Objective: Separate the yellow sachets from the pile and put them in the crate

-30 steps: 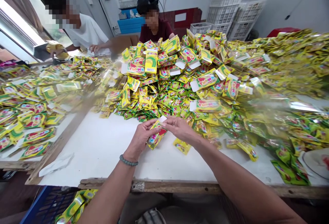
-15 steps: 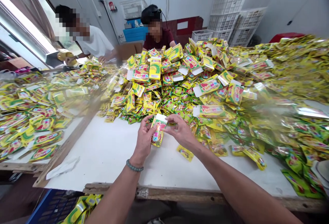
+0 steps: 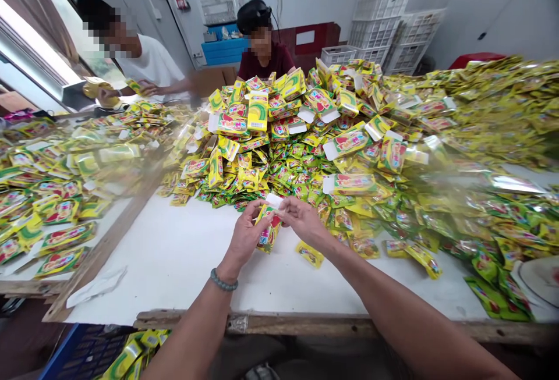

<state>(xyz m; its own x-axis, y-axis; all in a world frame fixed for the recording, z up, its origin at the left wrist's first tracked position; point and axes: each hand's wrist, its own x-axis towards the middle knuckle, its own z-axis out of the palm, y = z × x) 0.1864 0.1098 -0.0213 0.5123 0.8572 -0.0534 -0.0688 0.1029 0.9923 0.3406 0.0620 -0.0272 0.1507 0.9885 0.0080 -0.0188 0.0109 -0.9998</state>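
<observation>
My left hand and my right hand both pinch a small yellow carton with red and green print, held upright just above the white table. Its white flap points up between my fingertips. A beaded bracelet sits on my left wrist. One loose yellow sachet lies on the table just right of the carton. A big heap of the same yellow sachets and cartons rises right behind my hands.
Two people sit at the far side, one in white and one in dark red. More sachets cover the left table. A blue crate with cartons stands below the table edge. White crates are stacked by the wall.
The carton has tipped a little and my fingers have shifted on its top flap. The view has swung slightly; the person in white now holds a sachet.
</observation>
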